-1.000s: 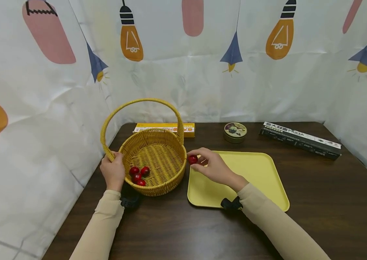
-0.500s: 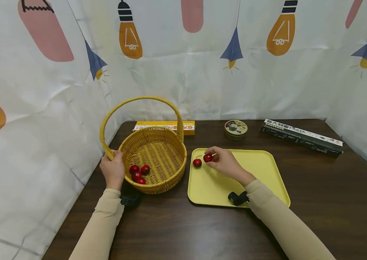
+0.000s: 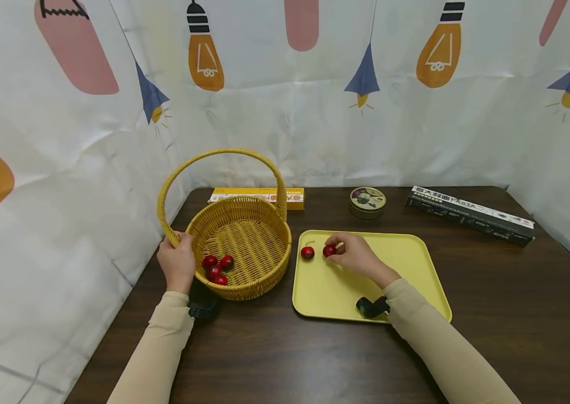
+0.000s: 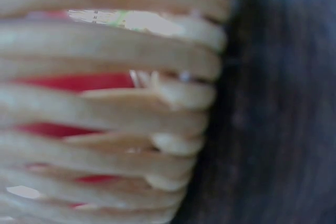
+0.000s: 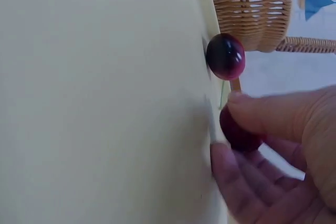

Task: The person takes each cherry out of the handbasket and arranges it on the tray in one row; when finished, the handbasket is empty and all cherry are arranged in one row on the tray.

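Observation:
My left hand (image 3: 177, 262) grips the left foot of the handle on a yellow wicker basket (image 3: 260, 289). Inside, against the near left side, lie several dark red cherries (image 3: 214, 271). Over the yellow tray (image 3: 366, 300), my right hand (image 3: 358, 257) pinches a cherry (image 5: 239, 132) between thumb and fingers, close to the tray surface. Just left of it another cherry (image 3: 307, 252) with a green stem rests on the tray. The left wrist view is filled by the blurred basket weave (image 4: 105, 51), with red showing through the gaps; the left hand is not visible there.
At the back stand a yellow pasta box (image 3: 295, 197) behind the basket, a round tin (image 3: 368, 202), and a long black pasta box (image 3: 472, 215) at the right. All rest on a dark wooden table (image 3: 265, 359) before a patterned curtain.
My right hand has moved right from the basket's rim to above the tray, carrying a cherry, then lowered slightly. A cherry on the tray, hidden before, now shows. My left hand keeps its grip.

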The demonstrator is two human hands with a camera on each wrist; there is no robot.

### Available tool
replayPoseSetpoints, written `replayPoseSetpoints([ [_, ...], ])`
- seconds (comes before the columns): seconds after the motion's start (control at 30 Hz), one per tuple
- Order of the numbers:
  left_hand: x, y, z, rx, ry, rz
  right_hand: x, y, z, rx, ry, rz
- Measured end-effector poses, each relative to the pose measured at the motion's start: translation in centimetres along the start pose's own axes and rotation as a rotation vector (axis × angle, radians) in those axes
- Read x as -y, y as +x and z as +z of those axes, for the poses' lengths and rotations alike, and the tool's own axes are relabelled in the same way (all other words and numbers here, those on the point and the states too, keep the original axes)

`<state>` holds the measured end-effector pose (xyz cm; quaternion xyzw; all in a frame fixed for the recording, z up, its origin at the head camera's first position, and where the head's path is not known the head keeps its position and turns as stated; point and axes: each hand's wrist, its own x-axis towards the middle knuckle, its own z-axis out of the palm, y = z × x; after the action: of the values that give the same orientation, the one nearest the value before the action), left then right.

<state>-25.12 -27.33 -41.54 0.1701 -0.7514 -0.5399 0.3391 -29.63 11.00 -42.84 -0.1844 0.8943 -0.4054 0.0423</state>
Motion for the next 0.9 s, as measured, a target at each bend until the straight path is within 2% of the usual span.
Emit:
replayPoseSetpoints([
  [0.13, 0.0, -0.1, -0.1, 0.004, -0.001, 0.005, -0.2, 0.0, -0.2, 0.000, -0.027, 0.001],
  [0.37, 0.0, -0.1, -0.1, 0.005, -0.006, 0.019, -0.6, 0.0, -0.3, 0.030, 0.007, -0.002],
  [0.53, -0.1, -0.1, -0.1, 0.005, -0.007, 0.015, -0.4, 0.1, -0.1, 0.028, -0.014, -0.005],
  [0.9, -0.1, -0.1, 0.0, 0.002, 0.007, 0.027, -0.1, 0.0, 0.7, -0.022, -0.071, -0.027],
])
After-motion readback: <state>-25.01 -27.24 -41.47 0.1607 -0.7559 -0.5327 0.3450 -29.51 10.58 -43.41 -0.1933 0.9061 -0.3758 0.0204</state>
